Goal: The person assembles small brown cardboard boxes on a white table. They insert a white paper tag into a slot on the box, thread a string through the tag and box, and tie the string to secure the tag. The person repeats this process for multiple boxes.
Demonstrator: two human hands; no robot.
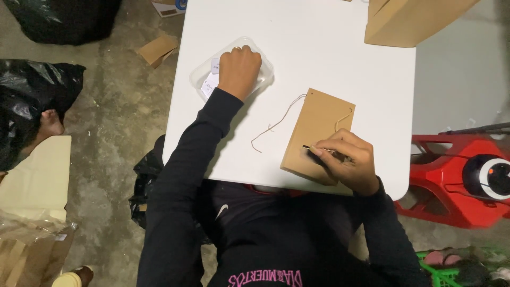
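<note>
The brown paper bag [319, 133] lay flat near the front edge of the white table [329, 58], a thin string [279, 123] trailing from its top corner onto the tabletop. The right hand [348, 159] rested on the bag's lower part, fingers pinched around a thin dark tool [313, 149]. The left hand [240, 68] – fingers curled down – reached into a clear plastic tray [204, 72] holding small white tags [211, 79]. Another brown bag [409, 18] sat at the far corner – a red stool [446, 175] stood beside the table
</note>
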